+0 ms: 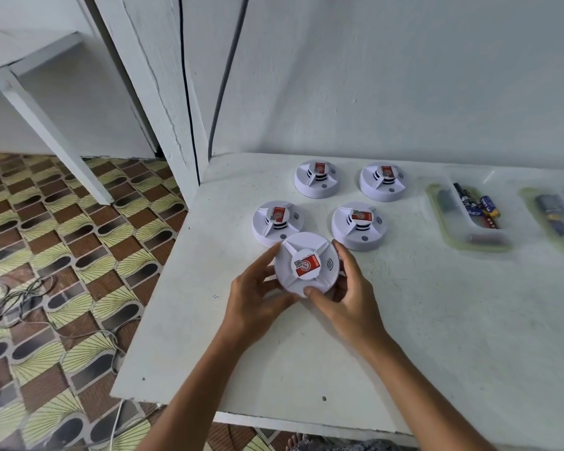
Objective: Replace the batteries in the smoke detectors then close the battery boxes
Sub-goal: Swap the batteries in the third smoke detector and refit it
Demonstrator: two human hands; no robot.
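Both hands, left hand (258, 284) and right hand (342, 288), curl around the held smoke detector (305, 266), lifted just in front of four detectors (277, 222) on the white table (306, 353). Twisting with a loose hold could drop it onto those neighbours; batteries (479, 206) lie well to their right.

Left hand (258, 289): bare, no glove, no ring, no watch or band at the wrist. Slender fingers, short nails where visible.
Right hand (345, 292): bare likewise; no ring, no strap, no bracelet. Thumbnail short and plain.
Forearms: both uncovered along the whole visible length, from wrist to lower frame edge; no sleeve, cuff or hem in view. No markings, tattoos or plasters discernible.
Toes: partly seen at the bottom edge beneath the table rim, apparently bare; too little shown to tell footwear.
Remainder of body: out of frame.
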